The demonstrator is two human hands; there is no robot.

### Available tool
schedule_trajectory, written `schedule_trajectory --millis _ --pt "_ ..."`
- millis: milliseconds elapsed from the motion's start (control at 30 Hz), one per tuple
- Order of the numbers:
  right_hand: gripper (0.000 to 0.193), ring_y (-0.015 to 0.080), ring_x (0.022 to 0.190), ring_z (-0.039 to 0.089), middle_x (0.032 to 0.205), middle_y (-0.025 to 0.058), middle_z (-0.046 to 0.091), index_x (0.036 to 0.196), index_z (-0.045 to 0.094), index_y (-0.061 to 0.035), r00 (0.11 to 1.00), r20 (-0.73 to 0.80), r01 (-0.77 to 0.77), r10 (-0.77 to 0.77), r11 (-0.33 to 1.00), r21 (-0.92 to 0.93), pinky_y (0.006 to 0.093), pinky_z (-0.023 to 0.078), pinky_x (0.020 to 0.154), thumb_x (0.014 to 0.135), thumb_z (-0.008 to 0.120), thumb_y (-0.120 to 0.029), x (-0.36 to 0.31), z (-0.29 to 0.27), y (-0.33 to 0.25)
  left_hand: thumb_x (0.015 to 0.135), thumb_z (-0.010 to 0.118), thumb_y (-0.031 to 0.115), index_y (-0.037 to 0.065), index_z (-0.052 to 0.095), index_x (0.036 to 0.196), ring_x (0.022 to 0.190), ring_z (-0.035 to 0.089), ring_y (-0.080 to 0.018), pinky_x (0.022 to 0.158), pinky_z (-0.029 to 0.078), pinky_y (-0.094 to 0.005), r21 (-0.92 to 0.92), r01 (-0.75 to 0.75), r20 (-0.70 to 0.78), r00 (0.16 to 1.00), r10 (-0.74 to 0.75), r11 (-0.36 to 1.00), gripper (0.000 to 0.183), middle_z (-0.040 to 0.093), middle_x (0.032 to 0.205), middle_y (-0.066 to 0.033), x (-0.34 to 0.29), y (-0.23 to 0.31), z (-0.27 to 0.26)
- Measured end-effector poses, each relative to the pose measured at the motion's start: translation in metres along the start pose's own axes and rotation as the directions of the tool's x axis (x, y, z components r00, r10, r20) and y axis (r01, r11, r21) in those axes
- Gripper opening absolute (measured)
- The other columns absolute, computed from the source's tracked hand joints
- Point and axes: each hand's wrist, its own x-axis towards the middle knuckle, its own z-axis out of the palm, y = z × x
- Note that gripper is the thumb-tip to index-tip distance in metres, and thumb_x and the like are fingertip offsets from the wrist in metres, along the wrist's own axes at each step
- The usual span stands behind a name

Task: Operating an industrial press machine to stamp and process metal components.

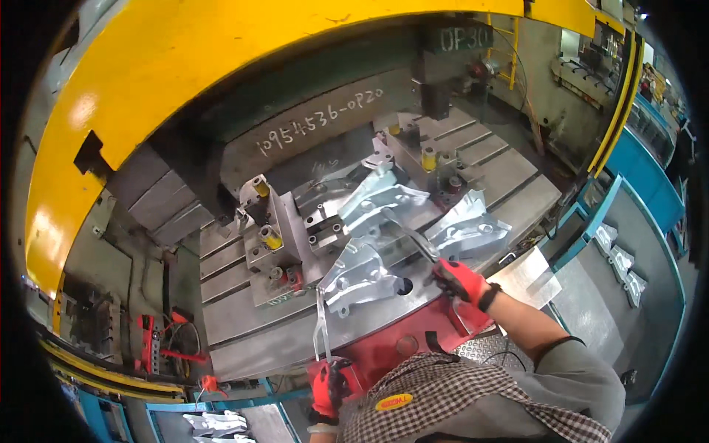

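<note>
My right hand, in a red and black glove, is closed round the handle of metal tongs. Their far end meets the edge of a shiny stamped metal part lying over the die in the press. Lower left, my gloved left hand grips a second pair of tongs. The tips of that pair are at the left edge of another stamped part, nearer me on the press bed. A third stamped part rests right of the die, beyond my right hand. Whether either pair clamps its part, I cannot tell.
Steel die blocks with yellow-topped posts stand on the slotted press bed. A yellow press frame arches overhead. Blue-framed bins hold more stamped parts at right and other parts at lower left.
</note>
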Motion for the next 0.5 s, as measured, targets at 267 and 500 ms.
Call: schedule_trajectory --millis 267,500 --pt "0.038 0.0103 0.056 0.047 0.071 -0.0002 0.055 0.084 0.062 -0.0117 0.996 -0.012 -0.093 0.094 0.995 0.042 0.0265 0.036 0.049 0.089 0.051 -0.048 0.155 0.044 -0.014 0.093 0.05 0.032 0.008 0.058 0.109 0.049 0.042 -0.0053 0.043 0.035 -0.0223 0.009 -0.118 0.008 0.993 0.118 0.993 0.031 0.047 0.064 0.0037 0.013 -0.042 -0.011" --pt "0.049 0.019 0.075 0.056 0.09 0.0084 0.065 0.093 0.064 -0.0007 0.967 -0.202 0.008 -0.155 0.813 -0.582 0.0362 0.044 0.072 0.087 0.051 -0.048 0.198 0.055 -0.023 0.091 0.052 0.032 0.009 0.058 0.111 0.055 0.045 -0.0059 0.049 0.037 -0.0222 0.511 -0.63 0.125 0.728 0.675 0.585 0.031 0.05 0.069 0.0042 0.03 -0.078 -0.025"
